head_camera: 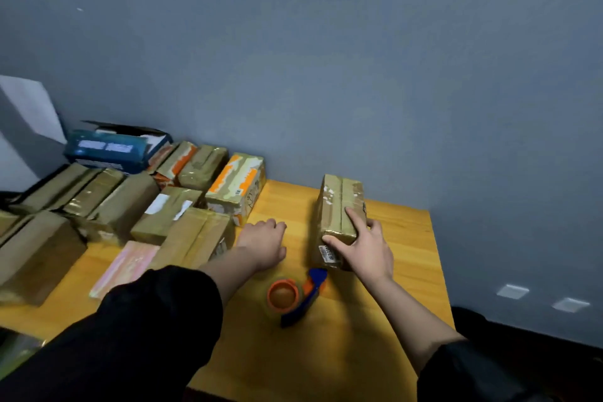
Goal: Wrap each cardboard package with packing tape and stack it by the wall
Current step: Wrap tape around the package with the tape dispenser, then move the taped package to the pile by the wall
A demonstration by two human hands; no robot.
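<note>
One taped cardboard package (339, 215) stands alone near the wall (326, 59) on the smooth wooden surface (404, 238); its glossy film is wrinkled. The right hand (365, 248) grips its near corner, thumb on the end face, forefinger along the top. The left hand (262, 243) rests knuckles-up on the surface, fingers curled under, holding nothing. One tape dispenser (298, 295), blue with an orange hub, lies between the forearms. About a dozen taped boxes (182, 206) crowd the left side.
</note>
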